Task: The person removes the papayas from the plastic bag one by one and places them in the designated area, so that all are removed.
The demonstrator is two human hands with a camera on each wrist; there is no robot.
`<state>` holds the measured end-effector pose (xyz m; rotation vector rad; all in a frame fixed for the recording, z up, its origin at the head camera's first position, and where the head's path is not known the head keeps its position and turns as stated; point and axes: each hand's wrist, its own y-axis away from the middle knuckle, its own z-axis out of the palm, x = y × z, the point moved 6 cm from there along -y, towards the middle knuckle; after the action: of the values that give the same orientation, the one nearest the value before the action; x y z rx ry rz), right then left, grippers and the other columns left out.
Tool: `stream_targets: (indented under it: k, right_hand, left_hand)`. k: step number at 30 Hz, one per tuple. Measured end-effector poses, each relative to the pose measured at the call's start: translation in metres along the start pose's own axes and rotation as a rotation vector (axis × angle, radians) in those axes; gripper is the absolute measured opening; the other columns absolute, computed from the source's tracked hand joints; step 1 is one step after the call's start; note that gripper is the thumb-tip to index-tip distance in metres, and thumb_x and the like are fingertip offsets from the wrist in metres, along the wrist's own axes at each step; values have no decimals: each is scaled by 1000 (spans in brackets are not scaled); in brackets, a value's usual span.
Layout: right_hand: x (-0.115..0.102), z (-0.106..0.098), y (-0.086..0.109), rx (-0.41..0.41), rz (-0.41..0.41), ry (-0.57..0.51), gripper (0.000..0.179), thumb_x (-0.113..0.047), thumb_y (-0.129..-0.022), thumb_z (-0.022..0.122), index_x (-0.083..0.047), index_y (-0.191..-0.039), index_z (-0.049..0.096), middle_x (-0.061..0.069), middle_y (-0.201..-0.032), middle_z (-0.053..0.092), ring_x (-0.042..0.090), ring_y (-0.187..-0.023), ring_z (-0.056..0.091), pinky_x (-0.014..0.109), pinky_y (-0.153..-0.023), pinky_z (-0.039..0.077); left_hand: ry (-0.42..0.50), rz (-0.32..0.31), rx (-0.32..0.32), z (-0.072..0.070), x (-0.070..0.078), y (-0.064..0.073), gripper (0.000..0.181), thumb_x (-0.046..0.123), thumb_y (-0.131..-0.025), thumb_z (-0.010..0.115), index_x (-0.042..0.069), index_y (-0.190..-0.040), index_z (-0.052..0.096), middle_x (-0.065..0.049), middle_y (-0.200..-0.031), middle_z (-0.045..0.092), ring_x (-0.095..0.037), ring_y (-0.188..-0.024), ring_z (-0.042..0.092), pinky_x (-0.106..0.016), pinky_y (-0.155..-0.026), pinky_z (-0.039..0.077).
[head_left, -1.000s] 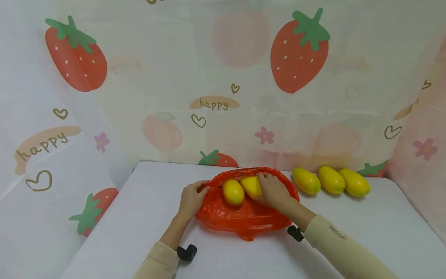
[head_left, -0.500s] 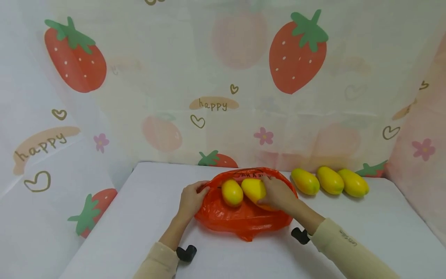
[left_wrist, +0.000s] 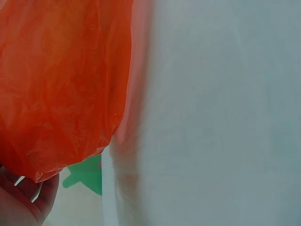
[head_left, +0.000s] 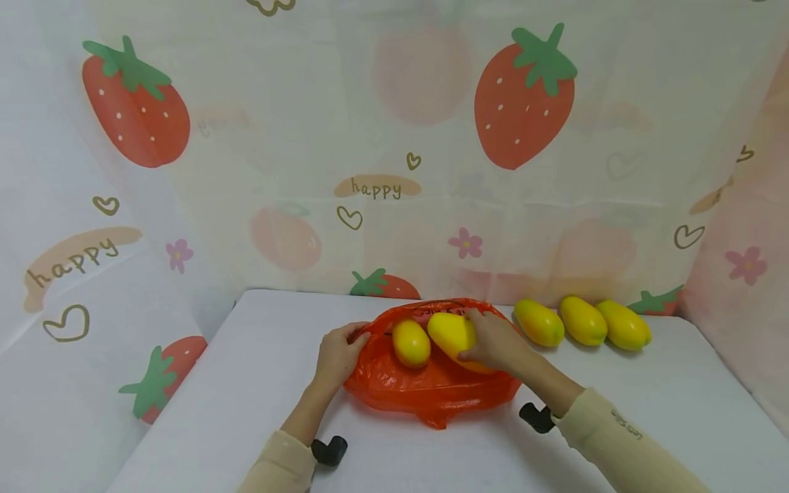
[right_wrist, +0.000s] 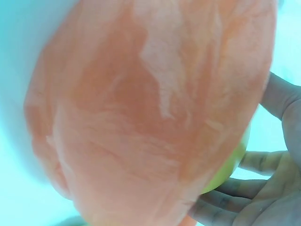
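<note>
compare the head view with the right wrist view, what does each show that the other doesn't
Head only: the left hand holding the edge of the red bag, the full row of three yellow fruits and the "happy" lettering. Right wrist only: the palm side of the right hand. Both: the red bag, the right hand and part of the yellow fruit it touches.

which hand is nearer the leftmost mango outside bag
Right. The right hand is left of that mango, holding another mango in the red plastic bag; the left hand is at the bag's left rim.
</note>
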<state>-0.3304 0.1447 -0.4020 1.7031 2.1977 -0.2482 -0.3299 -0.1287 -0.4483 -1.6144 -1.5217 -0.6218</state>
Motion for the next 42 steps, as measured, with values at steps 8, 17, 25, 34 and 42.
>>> stream_targets:
  k: [8,17,25,34,42]
  right_hand:
    - [-3,-11,4,5,-16,-41,81,-35,-75,83,-6,-140,45,13,-127,61,29,-110,58,51,-97,52]
    - [5,-19,11,5,-19,-71,78,-36,-74,83,-7,-137,47,11,-122,63,26,-101,58,48,-90,56]
    - [9,-30,16,46,-53,-93,75,-35,-74,84,-4,-132,50,13,-118,63,26,-98,58,46,-86,57]
    - [13,-32,19,42,-42,-107,81,-41,-75,82,-3,-137,47,17,-124,62,28,-100,58,49,-88,56]
    - [16,-41,23,32,-22,-151,83,-44,-76,81,-5,-139,44,22,-128,59,30,-101,58,46,-85,57]
  left_hand:
    - [3,-1,-1,0,-1,0,25,14,-95,62,7,-117,70,-11,-109,73,-26,-103,67,-43,-94,56]
    - [-7,-21,-2,-1,-4,0,25,15,-95,63,8,-117,71,-10,-109,73,-26,-102,66,-43,-94,56]
    - [2,-11,-3,-2,-3,0,25,15,-95,62,7,-117,70,-11,-110,73,-27,-104,66,-44,-95,55]
    - [0,-26,-10,-1,-5,0,26,15,-95,62,8,-118,70,-11,-112,73,-27,-106,66,-44,-96,54]
    - [-9,-7,-1,-1,-3,-1,25,15,-95,62,7,-117,70,-11,-110,73,-27,-104,66,-44,-96,55]
